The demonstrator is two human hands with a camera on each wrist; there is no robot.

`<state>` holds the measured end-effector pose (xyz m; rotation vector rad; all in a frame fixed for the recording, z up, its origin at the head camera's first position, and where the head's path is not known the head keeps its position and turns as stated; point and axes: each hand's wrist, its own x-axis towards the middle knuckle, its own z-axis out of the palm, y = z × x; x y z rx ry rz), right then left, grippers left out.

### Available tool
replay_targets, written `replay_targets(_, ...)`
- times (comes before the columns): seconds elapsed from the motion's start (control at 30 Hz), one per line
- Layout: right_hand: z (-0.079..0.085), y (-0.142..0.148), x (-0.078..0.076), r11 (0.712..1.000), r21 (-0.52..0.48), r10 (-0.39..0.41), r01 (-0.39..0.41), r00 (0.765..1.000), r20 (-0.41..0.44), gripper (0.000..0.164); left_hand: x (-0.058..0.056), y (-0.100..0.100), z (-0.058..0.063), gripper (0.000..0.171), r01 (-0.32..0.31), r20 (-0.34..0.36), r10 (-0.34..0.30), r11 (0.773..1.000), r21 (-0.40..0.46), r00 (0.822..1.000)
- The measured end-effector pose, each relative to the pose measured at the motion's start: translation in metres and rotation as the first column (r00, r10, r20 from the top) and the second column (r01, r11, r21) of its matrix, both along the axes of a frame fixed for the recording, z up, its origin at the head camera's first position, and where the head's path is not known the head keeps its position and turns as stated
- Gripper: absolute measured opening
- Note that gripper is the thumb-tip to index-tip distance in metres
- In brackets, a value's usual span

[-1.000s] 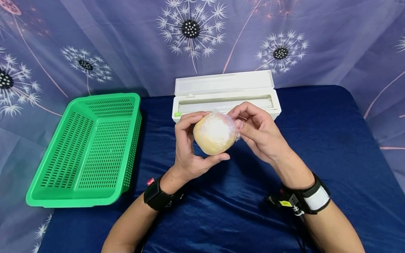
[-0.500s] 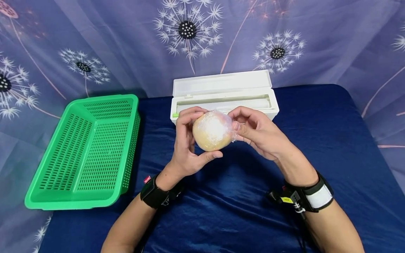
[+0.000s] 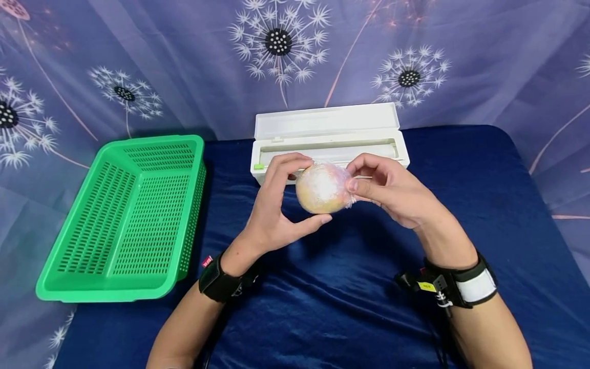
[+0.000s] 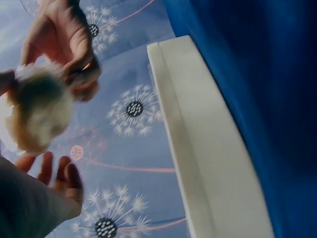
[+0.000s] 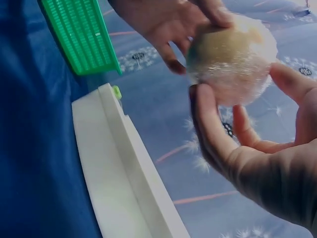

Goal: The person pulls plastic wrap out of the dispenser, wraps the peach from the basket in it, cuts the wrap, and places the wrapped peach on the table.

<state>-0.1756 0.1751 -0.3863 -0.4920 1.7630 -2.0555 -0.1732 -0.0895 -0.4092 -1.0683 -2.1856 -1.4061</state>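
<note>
A round yellow-and-pink fruit (image 3: 323,188), wrapped in shiny cling film, is held up between both hands above the blue cloth. My left hand (image 3: 275,212) cups it from the left, fingers at its upper edge and thumb along its lower edge. From the right, my right hand (image 3: 392,192) pinches the film-covered side between thumb and index finger. In the right wrist view the film on the fruit (image 5: 233,64) looks wrinkled, with the right thumb and index finger at opposite sides. Behind the hands stands a white cling film dispenser (image 3: 327,141), lid raised, a roll inside.
To the left is a green perforated plastic basket (image 3: 184,225). A green slider (image 3: 259,166) sits at the dispenser's front left corner. Dark blue cloth (image 3: 484,205) covers the table, and a purple dandelion-print curtain (image 3: 193,61) hangs behind it.
The fruit has shifted slightly right and turned, so more of its pink side shows. My right hand has moved right with it, and the left thumb and fingers are spread wider.
</note>
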Motion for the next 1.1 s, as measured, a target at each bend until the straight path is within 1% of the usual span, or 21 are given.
replay_targets(0.07,0.0,0.003,-0.001,0.998,0.065,-0.007,0.007,1.0,-0.006,0.011,0.0,-0.002,0.001,0.083,-0.015,0.029,0.018,0.996,-0.092,0.999)
replay_targets(0.17,-0.002,0.005,-0.003,0.983,0.182,-0.02,0.023,1.0,-0.014,0.014,0.0,-0.005,0.002,0.081,-0.014,0.084,0.033,0.977,-0.212,0.996)
replay_targets(0.27,-0.006,0.005,-0.005,0.964,0.265,-0.011,0.009,1.0,0.004,0.018,-0.001,-0.006,0.001,0.08,-0.003,0.143,0.046,0.958,-0.287,0.989)
replay_targets(0.4,-0.013,0.007,-0.009,0.953,0.301,0.018,-0.035,0.998,0.059,0.02,-0.004,-0.006,-0.004,0.08,0.005,0.211,0.075,0.935,-0.354,0.975)
replay_targets(0.53,-0.02,0.007,-0.014,0.943,0.328,0.028,-0.06,0.994,0.101,0.019,-0.009,-0.005,-0.01,0.079,0.039,0.262,0.076,0.912,-0.408,0.962)
replay_targets(0.7,-0.026,0.007,-0.016,0.925,0.375,0.013,-0.051,0.995,0.102,0.019,-0.011,-0.004,-0.014,0.076,0.104,0.343,0.051,0.903,-0.417,0.938)
replay_targets(0.77,-0.027,0.007,-0.017,0.918,0.395,0.001,-0.038,0.996,0.092,0.02,-0.012,-0.004,-0.016,0.073,0.124,0.374,0.049,0.897,-0.423,0.926)
replay_targets(0.83,-0.03,0.006,-0.018,0.909,0.417,-0.01,-0.024,0.997,0.081,0.021,-0.012,-0.005,-0.018,0.069,0.136,0.394,0.055,0.887,-0.441,0.917)
replay_targets(0.9,-0.032,0.004,-0.019,0.895,0.445,-0.02,-0.014,0.997,0.07,0.022,-0.013,-0.005,-0.021,0.066,0.142,0.405,0.066,0.874,-0.464,0.912)
replay_targets(1.1,-0.041,-0.002,-0.022,0.862,0.507,-0.032,-0.014,0.996,0.082,0.024,-0.015,-0.003,-0.028,0.066,0.133,0.393,0.124,0.814,-0.566,0.911)
